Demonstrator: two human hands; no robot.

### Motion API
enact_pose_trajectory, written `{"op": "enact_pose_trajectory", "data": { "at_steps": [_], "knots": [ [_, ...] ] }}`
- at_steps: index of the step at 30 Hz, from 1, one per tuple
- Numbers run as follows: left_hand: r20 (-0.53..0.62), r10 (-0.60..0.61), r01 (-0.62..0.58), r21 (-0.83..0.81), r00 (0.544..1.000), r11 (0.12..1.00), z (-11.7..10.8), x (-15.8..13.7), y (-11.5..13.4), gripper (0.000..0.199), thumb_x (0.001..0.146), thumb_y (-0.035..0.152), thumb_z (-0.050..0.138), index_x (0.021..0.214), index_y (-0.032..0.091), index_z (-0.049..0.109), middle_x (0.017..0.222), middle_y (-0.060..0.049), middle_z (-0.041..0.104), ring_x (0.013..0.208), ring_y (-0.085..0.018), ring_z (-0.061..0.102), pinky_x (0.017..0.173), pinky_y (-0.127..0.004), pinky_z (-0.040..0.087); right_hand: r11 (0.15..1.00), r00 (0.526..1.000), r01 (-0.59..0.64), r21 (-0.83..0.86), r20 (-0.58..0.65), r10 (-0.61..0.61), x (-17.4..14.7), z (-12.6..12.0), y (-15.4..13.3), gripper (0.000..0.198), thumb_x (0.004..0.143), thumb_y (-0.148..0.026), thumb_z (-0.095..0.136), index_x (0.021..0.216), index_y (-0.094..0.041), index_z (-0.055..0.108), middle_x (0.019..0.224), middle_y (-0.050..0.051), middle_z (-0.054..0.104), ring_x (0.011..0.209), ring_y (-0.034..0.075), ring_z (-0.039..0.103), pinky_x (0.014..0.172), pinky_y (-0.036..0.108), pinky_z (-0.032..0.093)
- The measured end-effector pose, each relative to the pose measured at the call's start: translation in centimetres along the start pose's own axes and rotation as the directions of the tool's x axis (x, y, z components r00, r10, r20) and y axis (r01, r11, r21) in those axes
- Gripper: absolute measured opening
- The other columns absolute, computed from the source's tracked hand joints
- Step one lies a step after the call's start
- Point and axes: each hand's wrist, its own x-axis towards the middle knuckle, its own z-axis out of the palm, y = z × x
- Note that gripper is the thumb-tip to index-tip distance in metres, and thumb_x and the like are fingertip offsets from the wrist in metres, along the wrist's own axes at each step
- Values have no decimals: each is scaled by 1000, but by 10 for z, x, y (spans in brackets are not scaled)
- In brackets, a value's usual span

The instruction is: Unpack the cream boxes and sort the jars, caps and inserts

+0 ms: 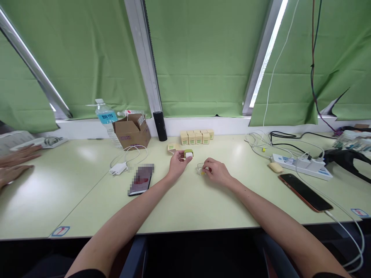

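My left hand (pixel 179 163) is closed, pinching a small white block-like object with a green band (pixel 188 154) over its top, just above the table. To the right, my right hand (pixel 217 170) has its fingers pinched together on a small clear plastic piece (pixel 199 169) with a yellow spot, low over the tabletop. Its exact kind is too small to tell. Just behind my left hand lies a small pale yellow box (pixel 172 147), which looks open. Further back stands a cluster of several similar yellow boxes (pixel 198 137).
Left are a phone (pixel 141 180), a white charger (pixel 118 168), a cardboard box (pixel 131 133), a water bottle (pixel 106 116) and a black cylinder (pixel 160 126). Right are a power strip (pixel 301 166) with cables and another phone (pixel 305 192). Another person's hands (pixel 17 162) rest far left.
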Motion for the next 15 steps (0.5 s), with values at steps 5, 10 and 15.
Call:
{"op": "enact_pose_trajectory", "data": {
  "at_steps": [5, 10, 15],
  "knots": [
    [-22, -79, 76, -98, 997, 992, -2, 3, -4, 44, 71, 38, 85, 99, 18, 56, 107, -11, 76, 98, -21, 73, 87, -36, 55, 994, 997, 72, 79, 24, -74, 1, 2, 3, 21, 87, -6, 56, 84, -21, 70, 96, 3, 70, 74, 14, 61, 67, 27, 41],
    [-14, -119, 116, -127, 993, 985, -2, 1, -2, 44, 72, 37, 85, 100, 18, 57, 106, -12, 77, 99, -23, 74, 85, -37, 57, 998, 996, 56, 27, -68, -54, 10, -4, 23, 25, 91, -6, 50, 84, -20, 69, 92, 6, 69, 80, 18, 62, 73, 29, 44],
    [25, -163, 165, -146, 986, 975, 0, -2, 0, 50, 72, 37, 86, 104, 19, 54, 102, -10, 78, 94, -23, 76, 81, -36, 57, 966, 954, -221, -132, -235, 186, 23, -17, 71, 30, 96, -8, 42, 94, -19, 70, 101, 10, 68, 89, 22, 64, 79, 31, 46]
  ]
}}
